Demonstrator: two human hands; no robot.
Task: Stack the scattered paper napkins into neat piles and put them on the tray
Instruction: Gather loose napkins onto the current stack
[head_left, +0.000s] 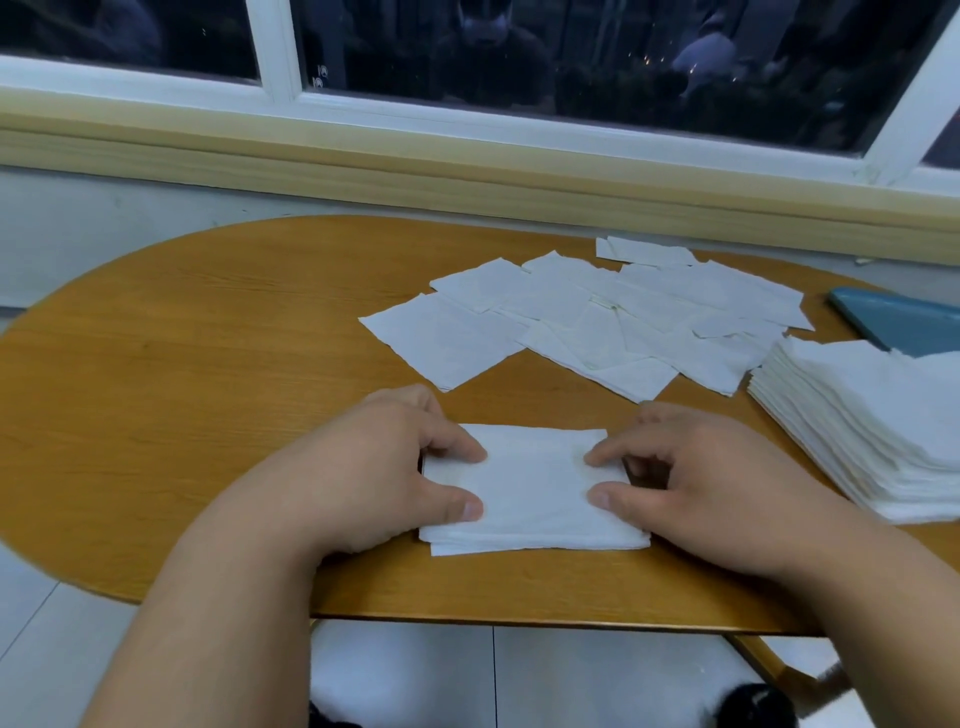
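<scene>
On the oval wooden table (208, 364) below a window, left hand (384, 467) and right hand (696, 478) press thumbs and fingers onto a small white paper-napkin pile (535, 493), scattered white napkins (597, 317) beyond, blue tray (904, 317) far right.

Rounded wooden table (208, 338) against a pale wall (104, 228), under a white-framed window (275, 57) showing darkness and scattered lights outside; yellowish sill (363, 166) along the far edge, pale tiled floor (571, 675) below the near edge
</scene>
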